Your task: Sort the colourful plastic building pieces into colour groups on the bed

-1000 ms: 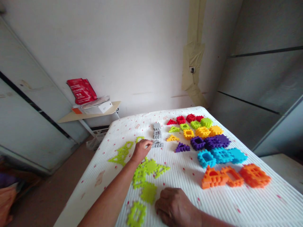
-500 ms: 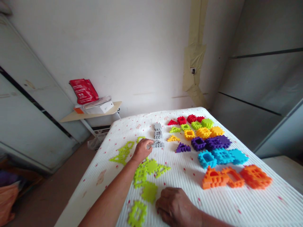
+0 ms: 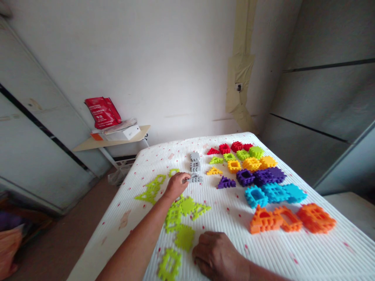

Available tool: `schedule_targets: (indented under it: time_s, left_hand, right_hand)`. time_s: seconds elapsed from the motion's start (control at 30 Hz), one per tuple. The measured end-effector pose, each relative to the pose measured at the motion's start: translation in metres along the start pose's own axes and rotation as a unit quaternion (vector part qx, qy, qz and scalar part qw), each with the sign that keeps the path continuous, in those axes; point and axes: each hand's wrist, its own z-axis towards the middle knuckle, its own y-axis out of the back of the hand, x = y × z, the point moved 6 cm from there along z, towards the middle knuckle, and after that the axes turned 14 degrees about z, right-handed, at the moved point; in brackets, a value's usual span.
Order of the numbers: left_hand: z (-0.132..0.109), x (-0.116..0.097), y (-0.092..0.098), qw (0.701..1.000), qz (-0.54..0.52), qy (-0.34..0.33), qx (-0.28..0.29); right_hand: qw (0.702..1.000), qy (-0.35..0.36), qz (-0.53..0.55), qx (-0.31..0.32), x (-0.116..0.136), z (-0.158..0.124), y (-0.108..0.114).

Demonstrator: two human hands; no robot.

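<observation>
A grey interlocking plastic block (image 3: 195, 179) is pinched at its near edge by the fingertips (image 3: 185, 177) of the left hand (image 3: 175, 186), just ahead of that hand, near two more grey blocks (image 3: 195, 162). The right hand (image 3: 216, 255) is rested loosely curled on the white ribbed mattress (image 3: 117, 238), nothing visibly held, just beside a lime block (image 3: 184, 237).

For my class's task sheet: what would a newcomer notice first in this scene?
The bright plastic building pieces stand out first, grouped by colour from red to orange on the right of the white ribbed mat. Lime-green pieces lie left of them, by the left hand, whose fingers touch a grey piece. A red bag sits on the far shelf.
</observation>
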Motion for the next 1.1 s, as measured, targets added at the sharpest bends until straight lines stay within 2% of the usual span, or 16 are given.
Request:
schedule_targets:
  time_s: [0.37,0.5,0.6,0.8,1.1]
  left_hand:
    - [-0.001,-0.002,0.001,1.000,0.027,-0.007,-0.005]
    - [0.004,-0.013,0.009,0.998,0.044,-0.044,-0.005]
    - [0.012,-0.028,0.013,0.994,0.051,-0.092,0.017]
    - [0.022,-0.044,0.001,0.988,0.065,-0.132,0.055]
    - [0.018,-0.043,-0.013,0.989,0.064,-0.118,0.065]
  right_hand:
    - [1.000,-0.001,0.006,0.006,-0.001,0.000,-0.001]
    - [1.000,-0.004,0.000,0.006,-0.001,0.000,0.000]
    - [1.000,-0.001,0.004,0.014,-0.002,0.000,-0.001]
    - [1.000,-0.010,0.006,0.019,-0.003,0.000,-0.002]
    - [1.000,-0.010,0.002,0.018,0.000,0.000,0.000]
